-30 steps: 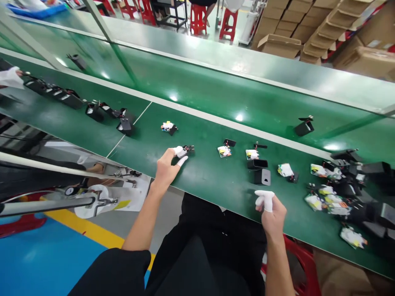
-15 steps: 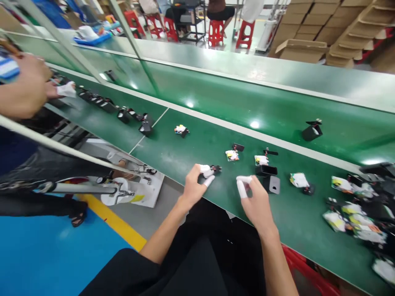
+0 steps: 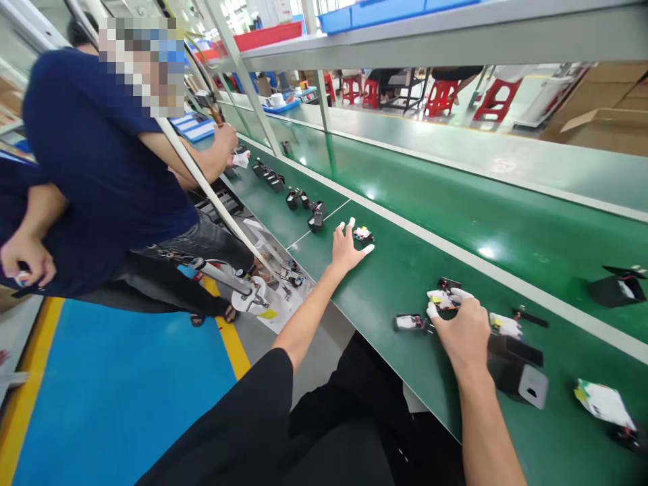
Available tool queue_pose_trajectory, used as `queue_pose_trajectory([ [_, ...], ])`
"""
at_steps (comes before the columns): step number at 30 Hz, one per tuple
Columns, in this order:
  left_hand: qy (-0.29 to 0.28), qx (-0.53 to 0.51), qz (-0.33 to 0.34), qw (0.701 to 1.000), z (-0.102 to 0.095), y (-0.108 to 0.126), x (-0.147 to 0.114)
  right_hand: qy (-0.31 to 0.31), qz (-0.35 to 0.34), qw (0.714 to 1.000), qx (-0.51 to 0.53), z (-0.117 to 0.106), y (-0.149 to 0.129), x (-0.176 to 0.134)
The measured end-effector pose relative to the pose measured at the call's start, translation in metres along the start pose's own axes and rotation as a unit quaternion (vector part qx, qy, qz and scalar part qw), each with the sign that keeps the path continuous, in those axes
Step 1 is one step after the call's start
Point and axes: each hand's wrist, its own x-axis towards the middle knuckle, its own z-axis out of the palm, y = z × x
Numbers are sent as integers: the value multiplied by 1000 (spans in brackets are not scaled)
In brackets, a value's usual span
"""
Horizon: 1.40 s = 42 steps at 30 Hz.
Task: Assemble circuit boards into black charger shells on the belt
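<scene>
My left hand (image 3: pixel 348 251) is reached out over the green bench, open with fingers and thumb spread around a small circuit board (image 3: pixel 362 234) with white and yellow parts. White covers sit on its fingertips. My right hand (image 3: pixel 466 334) has its covered thumb and finger closed on the sides of another circuit board (image 3: pixel 441 300), which has a black piece (image 3: pixel 449 283) attached at its far side. A small black part with a pale face (image 3: pixel 411 322) and metal pins lies left of my right hand. Just right of my right wrist is a black housing (image 3: pixel 506 364).
Further boards (image 3: pixel 605 403) lie to the right, and a black case (image 3: pixel 616 287) stands near the back strip. Several black cases (image 3: pixel 316 216) line the bench to the left. A co-worker (image 3: pixel 116 148) stands at the far left beside a pale slanting pole (image 3: pixel 202 182).
The view has swung left. My left hand has let go of the small black part, which now lies on the bench, and reached left. My right hand has moved onto a circuit board.
</scene>
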Motion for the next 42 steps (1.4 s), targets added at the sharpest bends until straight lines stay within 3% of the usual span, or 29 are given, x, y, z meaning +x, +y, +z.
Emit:
queue_pose_trajectory([
  [3,-26,26,8,999,7,-7,30,-3,3,1000,3,4,6,-1],
  [7,-83,-12,84,993,13,-1,15,-2,24,1000,-2,7,4,-1],
  [10,-146,-53,157,975,5,7,-3,-5,34,999,-2,-2,-10,-4],
  [14,-192,-115,206,953,3,4,5,-39,71,996,-29,-12,-29,0],
  [17,-126,-115,193,966,20,-4,17,-42,104,993,-35,-9,-32,9],
  [20,-77,-44,198,976,34,-4,17,-47,118,992,-25,-7,-29,12],
  [23,-83,56,226,969,38,1,11,-44,137,989,23,-9,-27,11],
  [25,-110,63,244,961,37,2,10,-23,171,980,95,-13,-28,12],
  [27,-140,32,254,956,35,2,10,2,223,950,217,-17,-31,14],
  [30,-166,-6,263,950,33,2,9,3,290,850,440,-25,-38,21],
  [33,-180,-30,277,943,29,11,6,-33,282,744,605,-43,-42,21],
  [35,-175,-44,257,949,22,26,3,-38,242,713,657,-65,-42,9],
  [38,-162,-56,232,958,10,62,-2,20,193,732,653,-103,-31,-35],
  [40,-175,-74,261,947,8,98,-9,102,196,782,583,-126,-17,-77],
  [42,-209,-117,328,914,15,143,-23,175,223,847,451,-141,2,-121],
])
